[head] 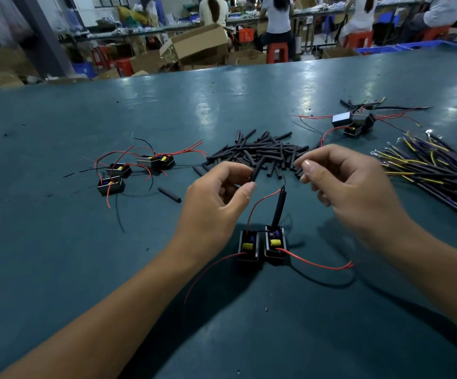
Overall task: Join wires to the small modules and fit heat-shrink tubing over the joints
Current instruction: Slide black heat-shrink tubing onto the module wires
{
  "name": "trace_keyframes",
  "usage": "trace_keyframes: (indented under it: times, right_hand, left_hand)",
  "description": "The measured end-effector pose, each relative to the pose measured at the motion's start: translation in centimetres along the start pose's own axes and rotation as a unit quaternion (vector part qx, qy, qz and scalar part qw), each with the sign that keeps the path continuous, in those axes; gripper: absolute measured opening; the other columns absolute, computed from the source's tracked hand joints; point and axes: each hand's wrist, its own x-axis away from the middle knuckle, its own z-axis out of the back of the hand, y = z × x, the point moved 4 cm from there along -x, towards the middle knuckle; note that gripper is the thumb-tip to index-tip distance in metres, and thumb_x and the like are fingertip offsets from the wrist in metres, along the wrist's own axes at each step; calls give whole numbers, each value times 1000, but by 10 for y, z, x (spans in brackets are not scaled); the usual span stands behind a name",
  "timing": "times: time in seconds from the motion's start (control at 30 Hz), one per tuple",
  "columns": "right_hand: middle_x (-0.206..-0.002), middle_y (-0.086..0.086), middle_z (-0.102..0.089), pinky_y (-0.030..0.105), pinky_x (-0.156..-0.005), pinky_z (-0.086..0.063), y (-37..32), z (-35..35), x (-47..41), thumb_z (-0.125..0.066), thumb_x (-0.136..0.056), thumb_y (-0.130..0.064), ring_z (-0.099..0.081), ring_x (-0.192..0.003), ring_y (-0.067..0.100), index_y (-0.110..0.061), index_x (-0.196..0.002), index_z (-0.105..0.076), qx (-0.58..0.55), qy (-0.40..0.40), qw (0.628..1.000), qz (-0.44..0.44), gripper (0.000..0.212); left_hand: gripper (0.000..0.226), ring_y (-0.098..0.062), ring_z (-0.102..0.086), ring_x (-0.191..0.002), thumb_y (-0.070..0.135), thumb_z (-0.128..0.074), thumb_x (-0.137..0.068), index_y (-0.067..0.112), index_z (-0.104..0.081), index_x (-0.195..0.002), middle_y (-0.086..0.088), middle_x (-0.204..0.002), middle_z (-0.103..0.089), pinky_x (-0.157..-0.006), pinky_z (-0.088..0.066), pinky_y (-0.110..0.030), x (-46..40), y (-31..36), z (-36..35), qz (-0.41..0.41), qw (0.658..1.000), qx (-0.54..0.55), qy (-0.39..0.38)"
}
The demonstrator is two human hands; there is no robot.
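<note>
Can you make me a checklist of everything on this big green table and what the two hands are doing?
Surface: green table, shiny, with small dark specks.
Job's things: two small modules side by side near the person; a pile of black tubes behind the hands; a bundle of yellow-and-black wires on the right.
Clutter: one loose tube; more modules at left and far right.
Hands: left hand pinches a black tube; right hand is loosely curled, holding nothing seen.
Cables: thin red wires trail from the modules.
Surroundings: people seated at benches, cardboard boxes, red stools.
</note>
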Motion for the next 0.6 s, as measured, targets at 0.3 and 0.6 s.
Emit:
trace_keyframes:
  times: [0.3, 0.6]
  right_hand:
    - [-57, -17, -61, 5, -51, -37, 14, -24, 4, -72, -88, -23, -51, -52, -3, -18, -88, -75, -34, -50, 996, -68, 6]
    - [-64, -1, -62, 20, -43, -33, 16, -10, 1, -64, -92, -13, -51, -55, 10, -21, -71, -64, -149, 64, 976, -144, 23]
  left_hand:
    - [5, -22, -69, -75, 17, -77, -88, 14, -75, -91, 3, -80, -73, -73, -58, -42, -2, -1, -3, -26, 999, -21, 5]
    - [14, -1, -58, -66, 30, -65, -97, 22, -73, -90, 11, -74, -68, -61, -47, -19, -19, -2, 0, 39, 996, -74, -32]
